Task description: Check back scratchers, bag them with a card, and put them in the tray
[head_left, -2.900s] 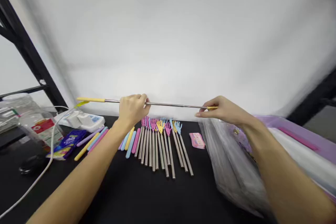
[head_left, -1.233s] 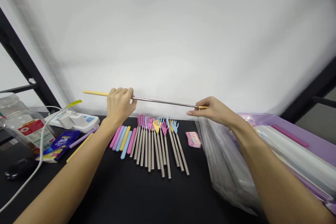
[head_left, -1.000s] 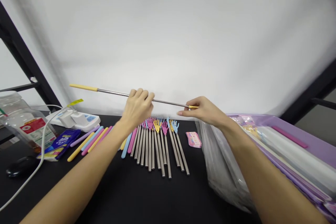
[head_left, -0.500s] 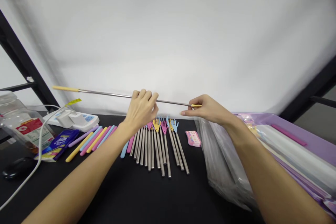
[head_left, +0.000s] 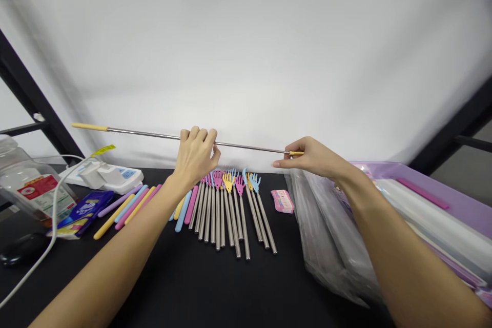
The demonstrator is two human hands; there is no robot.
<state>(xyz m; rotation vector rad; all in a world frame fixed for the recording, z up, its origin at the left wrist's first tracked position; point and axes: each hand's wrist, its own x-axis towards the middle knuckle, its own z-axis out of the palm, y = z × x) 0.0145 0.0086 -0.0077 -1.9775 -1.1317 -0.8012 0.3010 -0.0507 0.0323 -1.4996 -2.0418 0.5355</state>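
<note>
A telescopic back scratcher (head_left: 253, 147) is stretched out long above the table, its yellow handle (head_left: 90, 127) at the far left. My left hand (head_left: 197, 152) is closed around the metal rod near its middle. At the other end my right hand (head_left: 309, 155) pinches the yellow head, which the fingers mostly hide. Below lie several back scratchers (head_left: 230, 215) side by side, with bare metal rods and pink, yellow and blue hand-shaped heads. Several coloured handle sleeves (head_left: 130, 206) lie to the left, partly behind my left forearm. A small pink card (head_left: 282, 201) rests right of the rods.
Clear plastic bags (head_left: 326, 236) lie beside a purple bin (head_left: 465, 205) on the right. At left are a plastic jar (head_left: 36, 184), a power strip (head_left: 119, 177), a blue packet (head_left: 86, 210), a black mouse (head_left: 25, 248) and a white cable (head_left: 56, 215). A white wall stands behind.
Both hands have moved slightly apart, the left one leftward and the right one rightward. The rod between them shows longer, and the yellow handle sits a little farther left.
</note>
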